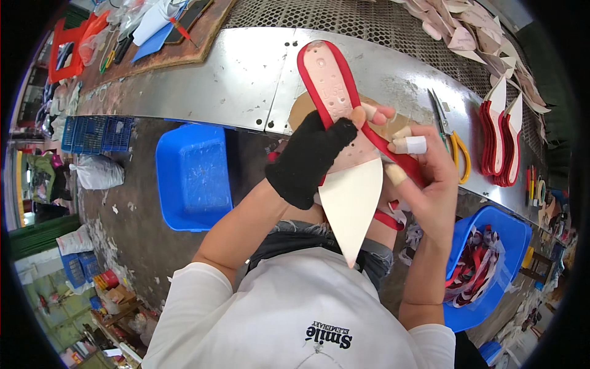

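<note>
Evidently both hands, gloved left hand (pixel 309 157) and taped right hand (pixel 424 178), pinch a red-edged pointed insole (pixel 344 123), fingers seemingly pressed together.

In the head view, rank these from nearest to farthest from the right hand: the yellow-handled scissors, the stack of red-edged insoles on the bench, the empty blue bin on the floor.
1. Yellow-handled scissors: on the metal bench just beyond the right hand.
2. Stack of red-edged insoles: farther right on the bench, past the scissors.
3. Empty blue bin: on the floor to the left, beyond the gloved left hand.
</note>
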A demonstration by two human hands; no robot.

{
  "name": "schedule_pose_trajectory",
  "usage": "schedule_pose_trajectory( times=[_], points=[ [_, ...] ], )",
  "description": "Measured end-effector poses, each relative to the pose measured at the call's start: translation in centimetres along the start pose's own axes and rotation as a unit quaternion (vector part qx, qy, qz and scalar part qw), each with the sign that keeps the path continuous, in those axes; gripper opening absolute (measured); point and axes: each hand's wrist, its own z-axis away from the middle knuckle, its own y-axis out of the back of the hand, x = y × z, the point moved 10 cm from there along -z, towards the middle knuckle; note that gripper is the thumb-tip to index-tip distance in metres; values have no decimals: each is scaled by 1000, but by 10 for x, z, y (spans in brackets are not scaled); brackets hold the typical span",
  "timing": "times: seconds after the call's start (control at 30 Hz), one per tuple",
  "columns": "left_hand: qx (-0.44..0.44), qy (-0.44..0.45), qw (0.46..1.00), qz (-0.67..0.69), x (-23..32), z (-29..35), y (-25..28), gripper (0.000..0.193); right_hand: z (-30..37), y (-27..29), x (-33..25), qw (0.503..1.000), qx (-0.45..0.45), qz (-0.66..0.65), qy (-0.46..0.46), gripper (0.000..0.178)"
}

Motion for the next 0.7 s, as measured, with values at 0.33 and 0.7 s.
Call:
schedule_pose_trajectory(
  times=[0.33, 0.7],
  points=[
    [133, -139, 960, -202, 28, 11, 7, 31, 22, 3, 43, 977, 101, -166, -88, 16],
    [-142, 121, 969, 161, 1, 15, -8, 32, 12, 130, 38, 832, 181, 522, -47, 32]
  ],
)
